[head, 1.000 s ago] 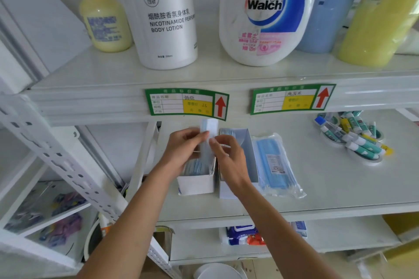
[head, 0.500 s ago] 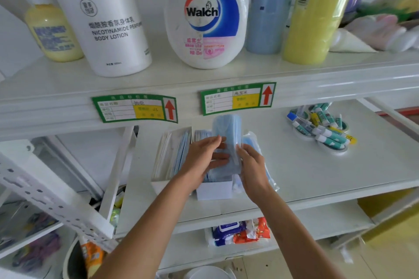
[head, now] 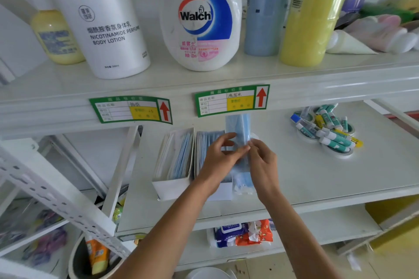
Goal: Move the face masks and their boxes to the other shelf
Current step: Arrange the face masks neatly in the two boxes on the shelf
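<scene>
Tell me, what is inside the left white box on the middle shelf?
The left white box holds face masks standing on edge, white ones to the left, blue to the right. How far down they reach is hidden by the box's front wall.

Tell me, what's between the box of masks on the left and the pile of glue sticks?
In the head view, between the left box and glue sticks lie a second box, both hands holding a blue mask pack, then bare shelf.

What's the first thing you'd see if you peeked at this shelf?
Two hands, left and right, pinch a blue mask pack upright over the middle shelf. Beside them stand two open white boxes of masks. Above, the big white Walch bottle sits on the top shelf.
</scene>
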`<state>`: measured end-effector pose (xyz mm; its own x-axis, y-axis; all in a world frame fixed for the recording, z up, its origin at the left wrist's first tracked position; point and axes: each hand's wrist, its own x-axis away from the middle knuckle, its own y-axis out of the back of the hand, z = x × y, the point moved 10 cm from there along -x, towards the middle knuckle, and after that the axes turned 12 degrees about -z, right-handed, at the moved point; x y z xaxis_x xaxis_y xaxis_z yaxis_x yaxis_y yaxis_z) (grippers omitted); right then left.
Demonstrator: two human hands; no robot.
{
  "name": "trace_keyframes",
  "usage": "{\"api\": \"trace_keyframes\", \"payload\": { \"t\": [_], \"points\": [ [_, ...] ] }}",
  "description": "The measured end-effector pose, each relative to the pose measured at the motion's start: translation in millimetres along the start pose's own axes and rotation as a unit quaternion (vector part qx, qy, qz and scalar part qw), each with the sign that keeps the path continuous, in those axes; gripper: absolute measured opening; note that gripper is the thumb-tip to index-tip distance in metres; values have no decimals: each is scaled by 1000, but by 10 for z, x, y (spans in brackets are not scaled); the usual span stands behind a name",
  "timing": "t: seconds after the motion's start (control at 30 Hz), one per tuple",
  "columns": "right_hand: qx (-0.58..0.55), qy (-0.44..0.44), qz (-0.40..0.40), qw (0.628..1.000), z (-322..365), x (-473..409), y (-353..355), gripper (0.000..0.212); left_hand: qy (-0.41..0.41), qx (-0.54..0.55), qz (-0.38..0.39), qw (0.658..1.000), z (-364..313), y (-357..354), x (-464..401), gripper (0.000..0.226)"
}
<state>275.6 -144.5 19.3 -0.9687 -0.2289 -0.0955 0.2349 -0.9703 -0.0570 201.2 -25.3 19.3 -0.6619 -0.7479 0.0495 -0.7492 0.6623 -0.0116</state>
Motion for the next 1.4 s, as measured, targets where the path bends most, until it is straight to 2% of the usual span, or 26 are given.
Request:
{"api": "trace_keyframes", "payload": {
  "t": [0.13,0.37,0.47,0.5,0.57,0.67,0.73,0.83,0.9,1.03,1.17,1.27,1.37,1.4],
  "points": [
    [30,-2,59,998,76,-12,-175,33,14,23,-1,1000,-21,-32,-49,42],
    [78,-5,142,987,-86,121,-412,34,13,-126,-122,984,103,508,-220,12],
    [155,53,105,981,-113,166,-353,32,-3,-194,-143,971,109,768,-266,11],
    [216,88,99,967,-115,180,-344,31,-6,-207,-155,966,106,865,-278,8],
    [357,147,140,912,-191,268,-434,30,0,-235,-172,957,109,1036,-290,4],
    [509,179,210,816,-437,432,-566,57,5,-277,-172,945,93,1166,-300,11],
    [552,197,205,784,-472,473,-615,70,-4,-306,-171,937,43,1210,-314,13],
    [579,205,194,764,-482,513,-660,78,-26,-352,-158,922,-69,1205,-330,21],
    [587,200,189,761,-507,511,-661,77,-32,-386,-135,912,-109,1147,-344,29],
    [561,202,177,783,-482,449,-677,61,-33,-446,-86,890,-174,1006,-424,23],
    [544,176,178,801,-467,303,-670,53,-34,-500,-46,864,-237,845,-487,35],
    [542,157,171,807,-445,255,-673,50,-42,-543,-28,838,-275,702,-540,30],
    [516,143,165,828,-425,260,-692,48,-30,-579,-5,815,-302,552,-568,7],
    [507,140,160,835,-416,262,-693,47,-20,-583,-2,813,-287,517,-579,9]
  ]
}}
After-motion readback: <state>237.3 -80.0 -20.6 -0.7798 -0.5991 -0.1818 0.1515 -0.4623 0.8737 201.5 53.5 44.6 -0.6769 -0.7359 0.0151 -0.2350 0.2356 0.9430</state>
